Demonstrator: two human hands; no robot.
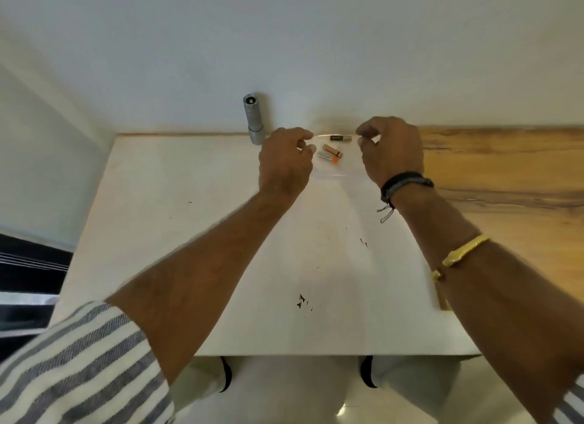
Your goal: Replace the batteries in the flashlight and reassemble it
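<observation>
Head view, table: a white tabletop (196, 234) seen from above, with small dark marks on it; a wood-grain surface (505, 171) adjoins it on the right
Head view, wall: a pale wall (284, 44) rises at the table's far edge
Head view, flashlight: a silver flashlight (253, 117) stands upright at the far edge against the wall, just beside the left hand, not touched
Head view, bag: a clear plastic bag (338, 167) lies flat on the table between the two hands
Head view, batteries: three batteries; a black one (340, 138) near the bag's top edge, a copper-coloured one (332, 150) and a silver one with an orange end (327, 157) touching side by side lower down; whether they sit inside the bag cannot be told for sure
Head view, left hand: the left hand (284, 164) has fingertips pinched together on the bag's top left corner
Head view, right hand: the right hand (392, 152) has fingertips pinched on the top right corner; a dark wristband (403, 183) and a gold bangle (464, 250) on that arm
Head view, clothing: a striped grey and white sleeve (79, 366) on the left arm
</observation>
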